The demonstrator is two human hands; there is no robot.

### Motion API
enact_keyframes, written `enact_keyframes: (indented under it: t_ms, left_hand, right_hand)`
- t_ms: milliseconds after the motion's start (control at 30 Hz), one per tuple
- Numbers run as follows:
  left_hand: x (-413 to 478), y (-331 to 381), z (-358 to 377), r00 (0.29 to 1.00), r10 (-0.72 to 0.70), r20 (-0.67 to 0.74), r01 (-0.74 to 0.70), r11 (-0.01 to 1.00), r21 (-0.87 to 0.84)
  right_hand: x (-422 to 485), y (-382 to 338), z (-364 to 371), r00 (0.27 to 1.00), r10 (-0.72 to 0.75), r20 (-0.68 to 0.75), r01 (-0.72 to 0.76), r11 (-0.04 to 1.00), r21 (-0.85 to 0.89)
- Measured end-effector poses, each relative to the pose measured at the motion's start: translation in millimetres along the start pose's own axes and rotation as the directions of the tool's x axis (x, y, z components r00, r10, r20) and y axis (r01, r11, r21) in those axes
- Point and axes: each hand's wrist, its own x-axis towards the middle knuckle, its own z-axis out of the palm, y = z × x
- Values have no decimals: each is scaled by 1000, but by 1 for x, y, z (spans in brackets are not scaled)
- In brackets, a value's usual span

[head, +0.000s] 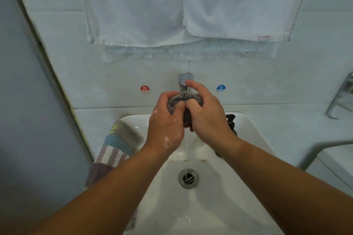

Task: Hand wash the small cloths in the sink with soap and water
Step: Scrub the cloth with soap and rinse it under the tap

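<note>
**Forearms (99, 196) in, scrub under way**

Both arms reach over the sink (248, 139) and meet just below the tap (184, 78). A bunched grey cloth (176, 101) is held there, above the bowl rather than in it. The left hand (166, 120), flecked with suds, has its fingers curled round the cloth. The right hand (206, 116) pinches it from the other side, index finger lifted toward the tap lever. A thin stream of water (186, 150) falls past the hands to the drain (188, 178).

To wash it well, I would bring the cloth into the stream, rub fabric against fabric, turn it often and squeeze until the suds run clear. A striped cloth (116, 145) waits on the sink's left rim, likely next.
</note>
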Motion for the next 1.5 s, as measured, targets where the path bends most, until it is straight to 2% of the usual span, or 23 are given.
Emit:
enact_keyframes:
  t_ms: [133,233,367,500,567,667,800,900,967,1033,1067,1133,1200,1267,1400,1500]
  left_hand:
    - [-15,-8,-3,1000,-2,19,2,999,-41]
    - [-31,-23,1,999,-24,44,24,1000,0]
    - [-50,-50,10,996,-82,36,79,994,73]
    - [-50,-72,13,982,-188,12,180,953,243]
    - [-46,-85,14,976,-214,42,177,891,418]
    - [-46,-92,15,976,-213,41,158,827,540]
    - [-52,-85,11,969,-228,96,153,857,492]
    - [-50,-92,12,962,-262,76,194,855,482]
    - [-49,-96,12,945,-326,33,295,891,345]
    - [-48,-98,10,906,-424,12,420,901,111]
    - [-48,-97,9,888,-459,19,459,888,9]
    - [-48,-96,8,891,-453,39,454,888,-67]
    - [-51,-97,11,920,-391,23,391,919,-47]
    - [-54,-97,14,942,-335,-16,335,940,71]
    - [-56,-94,15,961,-274,-44,277,940,199]
    - [-55,-89,14,972,-234,-20,229,924,306]
  right_hand:
    - [-25,13,-6,1000,-23,21,22,997,78]
    - [-44,33,-1,998,-47,41,46,998,36]
    - [-57,60,12,999,11,33,-9,999,-54]
    - [-58,74,20,994,102,34,-90,960,-266]
    - [-56,78,24,987,154,41,-129,922,-365]
    - [-57,79,27,982,176,62,-135,899,-416]
    - [-58,87,28,969,232,80,-169,867,-470]
    - [-58,94,28,959,278,58,-238,899,-366]
    - [-59,98,29,940,333,76,-310,926,-215]
    - [-60,100,28,919,377,113,-372,926,-58]
    - [-61,99,27,926,359,113,-359,933,-23]
    - [-62,97,24,949,304,77,-307,952,22]
    - [-63,94,24,972,234,23,-234,972,8]
    - [-67,92,28,986,164,33,-159,980,-117]
    - [-68,97,32,978,199,56,-176,944,-281]
    - [-67,94,30,986,156,60,-125,926,-355]
